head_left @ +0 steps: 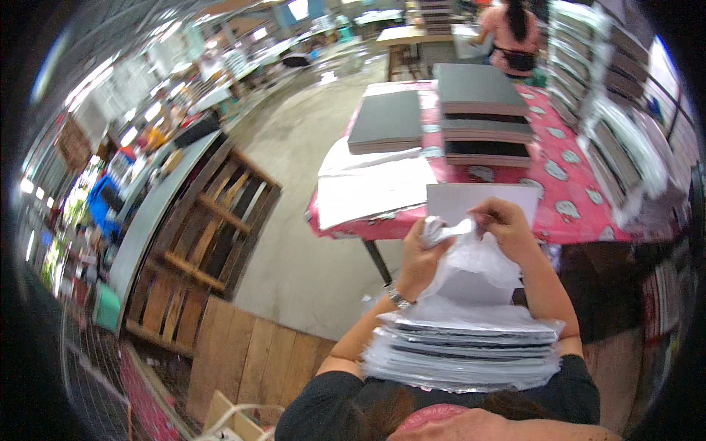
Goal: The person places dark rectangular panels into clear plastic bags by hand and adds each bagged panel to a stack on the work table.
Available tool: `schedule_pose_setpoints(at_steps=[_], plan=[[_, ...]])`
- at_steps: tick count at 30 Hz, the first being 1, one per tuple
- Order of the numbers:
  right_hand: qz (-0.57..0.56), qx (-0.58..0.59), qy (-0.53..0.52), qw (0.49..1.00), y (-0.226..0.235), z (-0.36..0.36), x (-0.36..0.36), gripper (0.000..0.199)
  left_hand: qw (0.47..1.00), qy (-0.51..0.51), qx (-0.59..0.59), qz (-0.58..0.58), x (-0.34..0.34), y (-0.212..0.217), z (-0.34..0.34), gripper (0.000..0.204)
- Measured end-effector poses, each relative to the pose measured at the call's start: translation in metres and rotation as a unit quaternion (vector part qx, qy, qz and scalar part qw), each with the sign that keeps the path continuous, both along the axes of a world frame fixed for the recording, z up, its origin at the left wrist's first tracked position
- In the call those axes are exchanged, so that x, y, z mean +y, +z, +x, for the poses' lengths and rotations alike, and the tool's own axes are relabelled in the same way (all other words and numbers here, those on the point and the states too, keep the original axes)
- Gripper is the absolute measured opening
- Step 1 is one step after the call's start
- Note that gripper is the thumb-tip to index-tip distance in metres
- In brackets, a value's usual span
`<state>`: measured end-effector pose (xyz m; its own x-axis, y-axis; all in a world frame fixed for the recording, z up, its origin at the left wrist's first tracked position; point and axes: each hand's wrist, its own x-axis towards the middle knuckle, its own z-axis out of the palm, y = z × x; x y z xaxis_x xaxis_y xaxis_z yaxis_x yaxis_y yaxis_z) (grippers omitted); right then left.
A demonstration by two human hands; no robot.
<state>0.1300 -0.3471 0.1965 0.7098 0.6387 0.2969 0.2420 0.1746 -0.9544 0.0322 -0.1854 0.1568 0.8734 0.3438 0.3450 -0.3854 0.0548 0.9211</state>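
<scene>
My left hand (421, 253) and right hand (507, 224) both pinch the clear plastic bag (474, 257), stretched sideways between them. It hangs just above the wrapped stack (463, 349) resting against my chest, short of the desk (581, 213).

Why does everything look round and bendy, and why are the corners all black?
In the head view, a fisheye lens bends straight edges such as the wooden pallets near the rim and leaves black corners; the far hall is washed out by bright light; the clear plastic bag pinched between the left hand and right hand shines with white glare and looks slightly blurred.
</scene>
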Motion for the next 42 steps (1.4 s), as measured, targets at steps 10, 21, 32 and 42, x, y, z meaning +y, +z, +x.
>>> schedule_pose_setpoints(at_steps=[10,21,32,42], plan=[[-0.110,-0.250,-0.119,0.955,-0.014,0.010,-0.008,0.020,0.996,-0.070,-0.002,-0.059,-0.002,0.018,0.002,0.013],[-0.104,-0.003,0.273,0.956,-0.029,-0.016,-0.002,0.025,0.987,-0.057,0.051,-0.145,0.020,0.016,-0.007,0.016],[-0.115,0.092,0.186,0.971,-0.039,0.014,-0.055,0.023,0.977,-0.162,0.045,-0.129,0.078,-0.001,-0.038,0.032],[0.145,0.237,0.031,0.960,-0.024,0.014,-0.071,0.014,0.880,-0.414,0.207,0.104,0.087,-0.037,-0.052,0.029]])
